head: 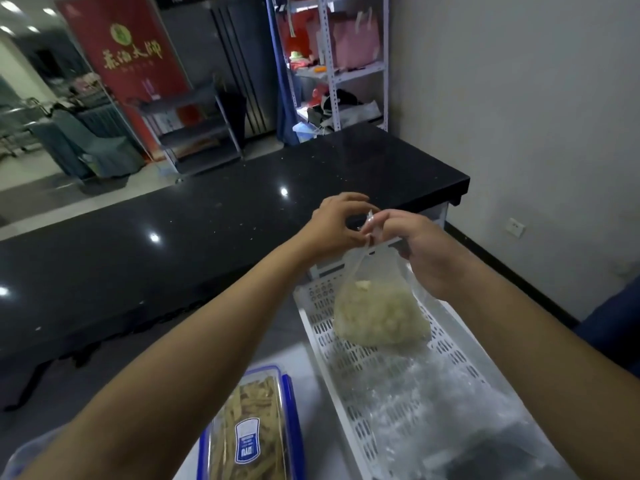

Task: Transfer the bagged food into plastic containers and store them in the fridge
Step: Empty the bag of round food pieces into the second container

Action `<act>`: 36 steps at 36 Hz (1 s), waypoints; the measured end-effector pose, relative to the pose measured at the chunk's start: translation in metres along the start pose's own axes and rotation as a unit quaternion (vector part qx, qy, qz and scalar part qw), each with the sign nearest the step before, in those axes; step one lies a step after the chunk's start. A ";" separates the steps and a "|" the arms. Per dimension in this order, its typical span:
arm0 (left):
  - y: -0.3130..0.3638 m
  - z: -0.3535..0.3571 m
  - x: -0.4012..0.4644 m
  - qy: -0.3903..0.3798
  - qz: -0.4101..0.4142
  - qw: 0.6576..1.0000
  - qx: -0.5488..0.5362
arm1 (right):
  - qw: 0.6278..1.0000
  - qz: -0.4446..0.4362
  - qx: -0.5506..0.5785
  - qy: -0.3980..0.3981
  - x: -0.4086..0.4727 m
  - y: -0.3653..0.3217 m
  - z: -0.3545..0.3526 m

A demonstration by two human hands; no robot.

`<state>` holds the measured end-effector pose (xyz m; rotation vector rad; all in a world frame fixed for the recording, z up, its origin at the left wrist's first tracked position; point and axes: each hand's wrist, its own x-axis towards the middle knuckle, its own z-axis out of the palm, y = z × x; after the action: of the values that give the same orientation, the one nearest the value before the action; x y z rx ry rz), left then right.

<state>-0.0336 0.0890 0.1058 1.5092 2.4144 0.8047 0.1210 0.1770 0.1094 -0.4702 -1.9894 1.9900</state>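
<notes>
Over the far end of the tray [313,308], we pinch the knotted neck of the bag [379,315] with both hands, left [334,225] and right [412,244]. It looks light, soft and slippery, so the neck is probably the surest hold.

red banner [133,60] — gold Chinese characters, not legible | container lid [247,441] — blue label, text unreadable

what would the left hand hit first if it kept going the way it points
The left hand points right, at the bag's twisted neck, which it already pinches. Just past that is the right hand, so it would likely meet those fingers next, though depth is unclear.
</notes>
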 end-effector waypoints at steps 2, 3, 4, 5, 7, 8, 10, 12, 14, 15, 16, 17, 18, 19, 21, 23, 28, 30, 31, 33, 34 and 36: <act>0.002 -0.002 -0.006 -0.026 -0.002 0.999 -0.043 | 1.000 0.004 0.003 -0.006 -0.004 -0.001 0.000; 0.003 -0.002 -0.009 -0.043 -0.001 0.997 -0.064 | 1.000 0.008 0.003 -0.004 -0.006 -0.003 0.000; 0.004 -0.002 -0.012 -0.054 -0.001 0.995 -0.081 | 1.000 0.013 0.007 0.001 -0.009 -0.003 -0.001; 0.005 -0.001 -0.015 -0.058 -0.001 0.994 -0.092 | 1.000 0.017 0.011 0.006 -0.011 -0.003 -0.001; 0.007 0.003 -0.018 -0.044 0.006 0.994 -0.097 | 1.000 0.021 0.013 0.004 -0.018 -0.003 -0.001; 0.008 0.005 -0.018 -0.030 0.013 0.995 -0.094 | 1.000 0.022 0.010 -0.003 -0.022 -0.002 0.000; 0.010 0.009 -0.020 0.002 0.027 0.996 -0.088 | 1.000 0.020 0.005 -0.017 -0.031 0.001 0.002; 0.014 0.009 -0.021 0.036 0.041 0.995 -0.082 | 1.000 0.012 0.008 -0.014 -0.040 0.003 0.004; 0.020 0.006 -0.024 0.099 0.066 0.992 -0.045 | 1.000 -0.011 0.014 0.012 -0.047 0.004 0.003; 0.023 0.003 -0.027 0.142 0.080 0.986 -0.018 | 0.999 -0.029 0.013 0.040 -0.051 0.004 0.002; 0.026 -0.003 -0.031 0.187 0.094 0.978 0.010 | 0.995 -0.053 0.004 0.080 -0.055 0.006 0.000; 0.030 -0.011 -0.036 0.224 0.110 0.968 0.036 | 0.989 -0.076 -0.009 0.123 -0.060 0.008 -0.001; 0.035 -0.020 -0.042 0.248 0.129 0.959 0.054 | 0.982 -0.089 -0.014 0.164 -0.067 0.011 -0.003; 0.040 -0.032 -0.048 0.260 0.152 0.951 0.067 | 0.976 -0.091 -0.007 0.198 -0.074 0.014 -0.003; 0.052 -0.057 -0.058 0.261 0.188 0.943 0.080 | 0.966 -0.068 0.037 0.248 -0.088 0.023 -0.007; 0.061 -0.083 -0.070 0.251 0.188 0.948 0.058 | 0.967 -0.011 0.091 0.236 -0.103 0.025 -0.004; 0.077 -0.136 -0.104 0.204 0.121 0.966 -0.101 | 0.925 0.114 0.345 0.114 -0.105 0.039 0.023; 0.082 -0.154 -0.120 0.198 0.094 0.966 -0.135 | 0.892 0.167 0.415 0.058 -0.100 0.047 0.043; 0.083 -0.161 -0.127 0.194 0.080 0.967 -0.147 | 0.876 0.187 0.443 0.024 -0.098 0.052 0.053; 0.083 -0.174 -0.142 0.187 0.064 0.966 -0.168 | 0.850 0.211 0.480 -0.054 -0.094 0.062 0.077; 0.083 -0.180 -0.150 0.185 0.059 0.965 -0.177 | 0.831 0.222 0.499 -0.102 -0.093 0.067 0.090; 0.080 -0.191 -0.165 0.181 0.047 0.964 -0.191 | 0.774 0.229 0.546 -0.226 -0.096 0.081 0.118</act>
<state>0.0247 -0.0947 0.2869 1.4250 2.2384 1.5839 0.1599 0.0295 0.0304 -0.1683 -0.5171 3.3264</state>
